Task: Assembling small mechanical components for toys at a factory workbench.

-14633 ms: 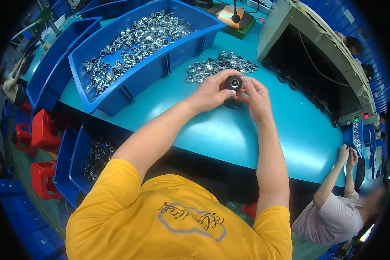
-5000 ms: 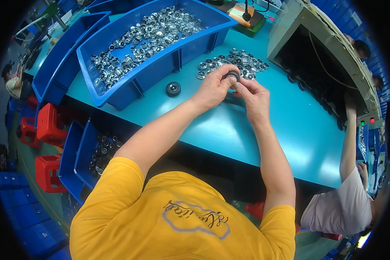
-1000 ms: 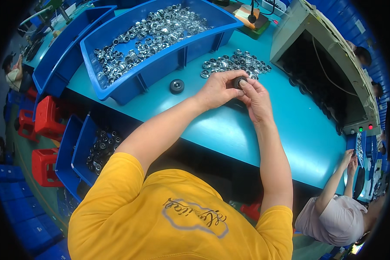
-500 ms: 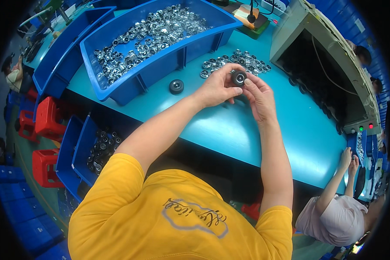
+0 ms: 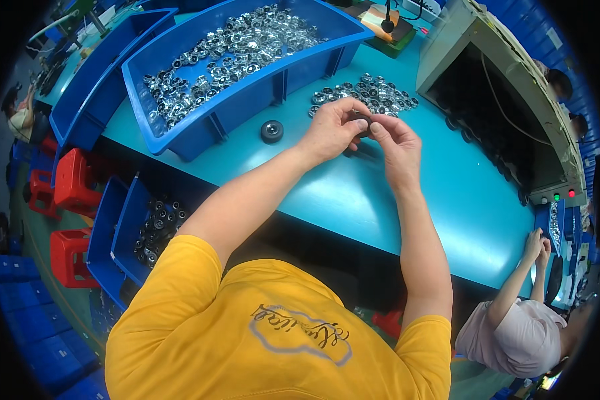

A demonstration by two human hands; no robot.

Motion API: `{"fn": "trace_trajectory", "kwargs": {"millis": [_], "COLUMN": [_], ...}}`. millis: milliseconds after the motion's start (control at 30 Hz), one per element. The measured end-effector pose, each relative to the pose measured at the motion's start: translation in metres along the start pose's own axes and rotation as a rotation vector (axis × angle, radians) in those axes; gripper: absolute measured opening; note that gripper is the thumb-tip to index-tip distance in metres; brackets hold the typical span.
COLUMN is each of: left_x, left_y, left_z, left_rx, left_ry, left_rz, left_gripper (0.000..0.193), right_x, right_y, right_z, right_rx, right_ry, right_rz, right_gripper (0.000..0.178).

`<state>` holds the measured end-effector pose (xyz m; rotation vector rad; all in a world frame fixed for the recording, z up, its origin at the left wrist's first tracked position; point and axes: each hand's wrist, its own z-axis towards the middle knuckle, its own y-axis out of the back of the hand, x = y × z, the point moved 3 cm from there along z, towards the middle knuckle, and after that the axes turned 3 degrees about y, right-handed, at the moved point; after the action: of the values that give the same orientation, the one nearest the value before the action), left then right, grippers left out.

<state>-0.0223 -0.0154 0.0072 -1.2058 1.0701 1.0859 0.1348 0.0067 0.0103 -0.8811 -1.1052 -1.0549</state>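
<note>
Black wheel (image 5: 367,122) (largely hidden) lies between left hand (image 5: 328,137) and right hand (image 5: 401,148), each grip apparently clamped on its edge.

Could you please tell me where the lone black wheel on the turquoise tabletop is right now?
In the head view, the black wheel lies left of the left hand, near the large blue bin.

Red stools (image 5: 73,179) on green floor (image 5: 79,312)

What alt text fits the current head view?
Left hand and right hand hold a small dark part, mostly hidden, over a turquoise table. A black wheel rests beside a blue bin of shiny hubs; loose hubs lie beyond the hands.
</note>
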Motion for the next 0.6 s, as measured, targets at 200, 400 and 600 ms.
{"fn": "trace_trajectory", "kwargs": {"millis": [200, 400, 600], "left_x": [0.002, 0.001, 0.002], "left_y": [0.000, 0.001, 0.003], "left_z": [0.000, 0.001, 0.000], "left_rx": [-0.070, 0.059, -0.026], "left_ry": [0.027, 0.031, 0.029], "left_rz": [-0.059, -0.129, -0.002], "left_gripper": [0.016, 0.023, 0.022], "right_x": [0.007, 0.001, -0.002], "right_y": [-0.008, 0.002, -0.004], "right_z": [-0.001, 0.005, 0.001], "right_rx": [-0.008, -0.022, 0.024], "right_ry": [0.045, -0.050, -0.004], "right_rz": [-0.006, 0.154, 0.036], "right_gripper": [0.030, 0.039, 0.042]}}
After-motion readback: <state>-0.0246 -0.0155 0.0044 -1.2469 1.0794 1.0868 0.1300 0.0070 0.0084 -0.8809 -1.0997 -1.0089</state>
